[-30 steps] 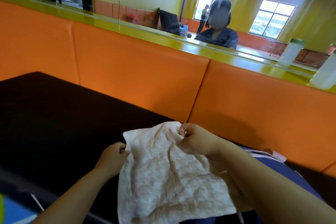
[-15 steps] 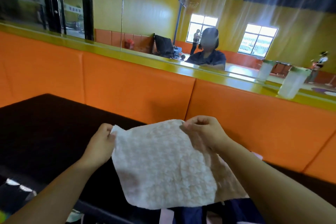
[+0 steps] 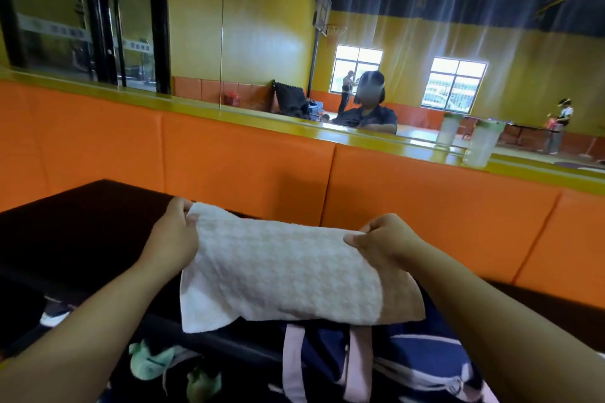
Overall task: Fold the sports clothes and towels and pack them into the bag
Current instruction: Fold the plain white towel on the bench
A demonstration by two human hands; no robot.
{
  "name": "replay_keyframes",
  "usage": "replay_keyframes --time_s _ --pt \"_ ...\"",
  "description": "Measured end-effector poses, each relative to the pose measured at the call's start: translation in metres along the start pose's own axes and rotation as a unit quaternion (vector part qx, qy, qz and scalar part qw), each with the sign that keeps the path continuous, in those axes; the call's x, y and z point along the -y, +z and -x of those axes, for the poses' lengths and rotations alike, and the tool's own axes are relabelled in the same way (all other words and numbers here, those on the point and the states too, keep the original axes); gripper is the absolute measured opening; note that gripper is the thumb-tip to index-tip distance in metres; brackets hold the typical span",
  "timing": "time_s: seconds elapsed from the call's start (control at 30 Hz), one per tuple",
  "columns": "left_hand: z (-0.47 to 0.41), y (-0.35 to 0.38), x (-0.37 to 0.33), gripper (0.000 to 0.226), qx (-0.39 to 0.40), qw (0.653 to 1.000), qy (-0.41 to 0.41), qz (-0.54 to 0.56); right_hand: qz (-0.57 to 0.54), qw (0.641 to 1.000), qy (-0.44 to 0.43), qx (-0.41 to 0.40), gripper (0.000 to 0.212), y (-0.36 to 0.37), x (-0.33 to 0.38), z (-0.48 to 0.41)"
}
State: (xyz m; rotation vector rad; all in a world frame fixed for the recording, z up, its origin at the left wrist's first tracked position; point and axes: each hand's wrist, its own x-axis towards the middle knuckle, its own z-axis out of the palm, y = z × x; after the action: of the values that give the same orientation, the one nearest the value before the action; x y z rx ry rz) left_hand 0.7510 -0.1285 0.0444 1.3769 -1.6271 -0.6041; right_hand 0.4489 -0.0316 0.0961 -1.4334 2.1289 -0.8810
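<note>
Probably a sports hall: basketball hoop (image 3: pixel 334 31), orange wall padding (image 3: pixel 248 157), mirror (image 3: pixel 262 26).

The towel (image 3: pixel 281 271) is soft white cloth with a bumpy waffle weave and a tan, flatter band at one end. The bag (image 3: pixel 324 347) is smooth navy fabric with pale pink woven straps (image 3: pixel 293 366). The table (image 3: pixel 82 232) looks matt black. The wall pads (image 3: pixel 245 154) are smooth orange leatherette, faintly shiny. The ledge (image 3: pixel 294 126) above is glossy yellow and carries two frosted plastic cups (image 3: pixel 481 147).
</note>
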Motion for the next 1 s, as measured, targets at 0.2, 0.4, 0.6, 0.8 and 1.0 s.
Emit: replay_keyframes --time_s 0.2,0.4,0.6,0.8,1.0 --pt "0.04 -0.012 0.013 0.012 0.009 1.0 0.014 -0.014 -0.046 0.997 -0.031 0.053 0.024 0.016 -0.019 0.029" --pt "0.06 -0.024 0.004 0.013 0.004 0.999 0.025 0.038 -0.203 0.966 0.007 0.162 0.026 0.02 -0.027 0.041" --pt "0.054 -0.037 -0.016 0.015 -0.032 0.996 0.052 0.065 -0.325 0.941 0.028 0.093 0.035 0.002 -0.02 0.038" --pt "0.037 -0.06 -0.043 0.013 -0.048 0.994 0.088 0.041 -0.457 0.887 0.058 -0.031 0.034 -0.031 0.008 0.038" --pt "0.017 -0.07 -0.08 0.014 -0.071 0.988 0.121 0.062 -0.515 0.857 0.029 -0.013 0.045 -0.075 0.041 0.048"
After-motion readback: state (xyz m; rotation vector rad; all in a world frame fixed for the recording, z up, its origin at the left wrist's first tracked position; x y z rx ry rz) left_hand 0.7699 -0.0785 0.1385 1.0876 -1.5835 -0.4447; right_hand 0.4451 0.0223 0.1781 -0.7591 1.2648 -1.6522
